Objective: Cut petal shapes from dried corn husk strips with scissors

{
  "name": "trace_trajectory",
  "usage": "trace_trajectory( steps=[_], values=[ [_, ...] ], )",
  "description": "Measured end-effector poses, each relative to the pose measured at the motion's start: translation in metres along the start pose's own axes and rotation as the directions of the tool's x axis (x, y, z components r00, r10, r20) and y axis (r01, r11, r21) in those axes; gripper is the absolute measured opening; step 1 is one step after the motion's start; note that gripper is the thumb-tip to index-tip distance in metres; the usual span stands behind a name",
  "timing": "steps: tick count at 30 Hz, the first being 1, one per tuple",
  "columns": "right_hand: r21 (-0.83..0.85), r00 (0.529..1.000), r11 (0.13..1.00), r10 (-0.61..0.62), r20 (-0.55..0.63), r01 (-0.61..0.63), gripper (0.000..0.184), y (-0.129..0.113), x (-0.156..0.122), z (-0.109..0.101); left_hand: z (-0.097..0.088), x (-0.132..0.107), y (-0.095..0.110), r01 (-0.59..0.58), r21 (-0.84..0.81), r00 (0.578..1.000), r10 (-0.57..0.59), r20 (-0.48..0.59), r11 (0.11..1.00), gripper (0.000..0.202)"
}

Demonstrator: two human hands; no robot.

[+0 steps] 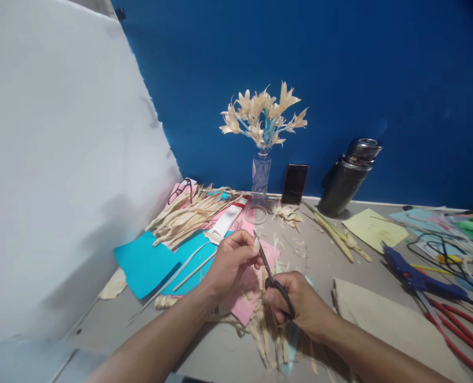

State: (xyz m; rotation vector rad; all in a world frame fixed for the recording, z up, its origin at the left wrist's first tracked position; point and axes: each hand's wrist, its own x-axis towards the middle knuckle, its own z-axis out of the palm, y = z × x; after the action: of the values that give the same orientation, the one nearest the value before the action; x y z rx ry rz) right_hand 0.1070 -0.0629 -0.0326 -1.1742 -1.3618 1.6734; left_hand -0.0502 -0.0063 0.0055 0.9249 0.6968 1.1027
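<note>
My right hand [292, 298] grips a pair of scissors [275, 282] by the black handles, with the blades pointing up and away. Just left of the blades, my left hand [236, 258] pinches a small pale piece of husk [256, 245] between thumb and fingers. The blade tips are beside this piece; whether they touch it I cannot tell. Beneath my hands lie pink paper [242, 308] and cut husk scraps [260, 335]. Behind them, a clear plastic bottle [261, 178] holds husk flowers [262, 109] on blue stems.
Dried husks [192, 215] and blue paper [146, 263] lie at left. A phone [295, 183] and a dark flask [348, 178] stand by the blue wall. To the right are a blue glue gun [415, 274], a folded cloth [383, 314], red-handled scissors [459, 330] and tangled cords.
</note>
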Motion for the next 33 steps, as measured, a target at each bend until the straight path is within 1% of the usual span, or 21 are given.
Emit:
trace_trajectory(
  steps=[2, 4, 8, 11, 13, 16, 18, 21, 24, 30, 33],
  values=[
    [0.024, 1.0, 1.0, 0.017, -0.025, -0.016, 0.052, -0.002, 0.0, 0.0, 0.0, 0.0, 0.0, 0.008, -0.001, 1.0, -0.008, -0.002, 1.0, 0.014],
    [0.045, 0.997, 0.999, 0.007, -0.077, -0.003, 0.053, -0.006, 0.002, -0.001, 0.0, 0.001, 0.0, 0.024, -0.003, 1.0, -0.024, -0.004, 1.0, 0.015],
    [0.017, 0.971, 0.992, -0.12, -0.208, 0.126, 0.051, -0.016, 0.006, -0.011, -0.001, 0.001, -0.003, 0.074, -0.037, 0.997, -0.074, -0.002, 0.997, 0.018],
    [-0.002, 0.955, 0.983, -0.177, -0.24, 0.181, 0.049, -0.019, 0.007, -0.019, -0.001, 0.0, -0.005, 0.095, -0.047, 0.995, -0.095, -0.003, 0.994, 0.021],
    [-0.017, 0.96, 0.979, -0.201, -0.195, 0.202, 0.052, -0.018, 0.007, -0.022, 0.0, 0.0, -0.005, 0.097, -0.046, 0.995, -0.097, -0.013, 0.994, 0.023],
    [-0.057, 0.968, 0.97, -0.238, -0.074, 0.234, 0.057, -0.015, 0.005, -0.021, 0.002, 0.0, -0.003, 0.103, -0.053, 0.994, -0.105, -0.035, 0.993, 0.025],
    [-0.066, 0.974, 0.973, -0.224, -0.019, 0.222, 0.057, -0.013, 0.004, -0.017, 0.004, -0.001, -0.002, 0.105, -0.061, 0.993, -0.108, -0.04, 0.993, 0.025],
    [-0.046, 0.984, 0.983, -0.176, 0.034, 0.178, 0.055, -0.01, 0.003, -0.013, 0.005, -0.002, -0.004, 0.104, -0.058, 0.994, -0.106, -0.039, 0.993, 0.02],
    [-0.061, 0.987, 0.986, -0.15, 0.05, 0.153, 0.054, -0.009, 0.004, -0.011, 0.005, -0.003, -0.007, 0.094, -0.04, 0.994, -0.096, -0.048, 0.995, 0.017],
    [-0.097, 0.991, 0.987, -0.125, 0.04, 0.129, 0.06, -0.011, 0.004, -0.009, 0.005, -0.003, -0.008, 0.098, -0.035, 0.993, -0.1, -0.07, 0.995, 0.018],
    [-0.09, 0.993, 0.989, -0.112, 0.028, 0.114, 0.06, -0.011, 0.004, -0.008, 0.005, -0.004, -0.007, 0.099, -0.021, 0.991, -0.101, -0.083, 0.995, 0.019]
  ],
)
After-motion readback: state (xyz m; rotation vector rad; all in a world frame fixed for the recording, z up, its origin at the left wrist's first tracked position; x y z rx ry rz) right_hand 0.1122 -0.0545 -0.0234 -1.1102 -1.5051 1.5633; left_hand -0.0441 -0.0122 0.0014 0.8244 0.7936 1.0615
